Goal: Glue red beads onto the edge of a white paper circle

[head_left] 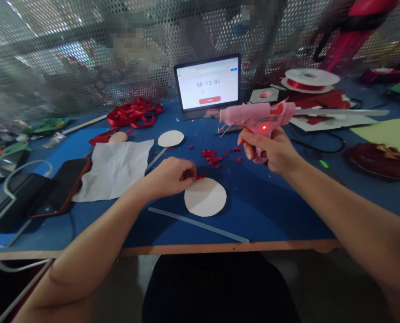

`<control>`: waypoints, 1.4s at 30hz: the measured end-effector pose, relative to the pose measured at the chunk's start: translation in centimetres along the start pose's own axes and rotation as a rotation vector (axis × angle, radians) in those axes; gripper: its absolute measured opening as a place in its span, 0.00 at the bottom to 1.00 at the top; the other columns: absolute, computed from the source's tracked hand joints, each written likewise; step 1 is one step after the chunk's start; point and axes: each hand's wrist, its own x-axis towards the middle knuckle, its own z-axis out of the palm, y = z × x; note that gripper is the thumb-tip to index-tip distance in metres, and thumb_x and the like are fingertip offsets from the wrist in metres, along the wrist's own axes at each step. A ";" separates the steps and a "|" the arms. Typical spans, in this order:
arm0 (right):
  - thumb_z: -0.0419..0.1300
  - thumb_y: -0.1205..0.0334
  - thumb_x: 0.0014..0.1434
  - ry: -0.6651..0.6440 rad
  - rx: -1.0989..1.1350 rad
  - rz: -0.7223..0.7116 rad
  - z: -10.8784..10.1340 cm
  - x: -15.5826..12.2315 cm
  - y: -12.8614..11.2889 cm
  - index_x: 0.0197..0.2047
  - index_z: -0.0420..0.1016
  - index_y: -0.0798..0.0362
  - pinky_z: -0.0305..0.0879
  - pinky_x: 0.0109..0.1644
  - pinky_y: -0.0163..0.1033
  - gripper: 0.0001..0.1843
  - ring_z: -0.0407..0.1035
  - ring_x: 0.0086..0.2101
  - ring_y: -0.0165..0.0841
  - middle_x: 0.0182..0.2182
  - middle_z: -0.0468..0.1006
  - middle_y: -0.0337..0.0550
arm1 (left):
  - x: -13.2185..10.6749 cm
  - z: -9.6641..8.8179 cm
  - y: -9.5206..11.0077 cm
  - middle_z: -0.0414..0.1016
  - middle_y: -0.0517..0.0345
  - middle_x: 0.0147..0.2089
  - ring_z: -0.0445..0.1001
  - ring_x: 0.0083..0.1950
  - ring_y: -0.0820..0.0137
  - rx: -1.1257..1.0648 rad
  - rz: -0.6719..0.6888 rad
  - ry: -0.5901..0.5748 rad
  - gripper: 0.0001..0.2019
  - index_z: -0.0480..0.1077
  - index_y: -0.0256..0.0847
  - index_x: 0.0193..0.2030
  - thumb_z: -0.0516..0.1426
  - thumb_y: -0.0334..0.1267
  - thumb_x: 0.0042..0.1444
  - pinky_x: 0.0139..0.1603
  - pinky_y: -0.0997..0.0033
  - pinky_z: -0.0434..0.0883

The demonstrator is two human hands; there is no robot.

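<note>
My right hand is wrapped round the grip of a pink hot glue gun, raised over the table with its nozzle toward the left and a red light lit on its side. A clear glue stick juts from its back end. With fingers pinched, my left hand is at the upper left edge of a white paper circle, on a small red piece there. Several similar red bits lie in a loose heap just beyond the circle.
Another glue stick lies near the table's front edge. A second white circle, a wrinkled white cloth, a phone and red ribbon are to the left. Behind stands a tablet; a ribbon spool sits right.
</note>
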 end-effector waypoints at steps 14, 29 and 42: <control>0.63 0.45 0.50 0.010 -0.002 0.001 0.0 -0.1 -0.1 0.24 0.72 0.51 0.49 0.16 0.34 0.17 0.57 0.15 0.25 0.13 0.66 0.36 | -0.1 -0.4 -0.3 0.77 0.55 0.33 0.73 0.31 0.72 -0.101 -0.007 -0.060 0.10 0.73 0.37 0.37 0.53 0.37 0.51 0.31 0.76 0.66; 0.63 0.44 0.50 -0.003 -0.009 0.018 -0.1 -0.1 0.0 0.25 0.71 0.51 0.48 0.15 0.34 0.18 0.57 0.14 0.25 0.13 0.66 0.35 | 0.2 0.0 0.2 0.74 0.56 0.30 0.68 0.28 0.72 -0.020 -0.010 -0.015 0.08 0.72 0.37 0.33 0.52 0.34 0.50 0.29 0.74 0.61; 0.63 0.45 0.49 0.009 0.007 0.010 0.1 -0.1 -0.2 0.24 0.72 0.52 0.49 0.16 0.32 0.18 0.58 0.15 0.24 0.12 0.66 0.35 | 0.3 0.2 0.4 0.75 0.56 0.30 0.71 0.29 0.73 -0.077 -0.039 0.054 0.07 0.73 0.35 0.31 0.54 0.31 0.47 0.31 0.75 0.64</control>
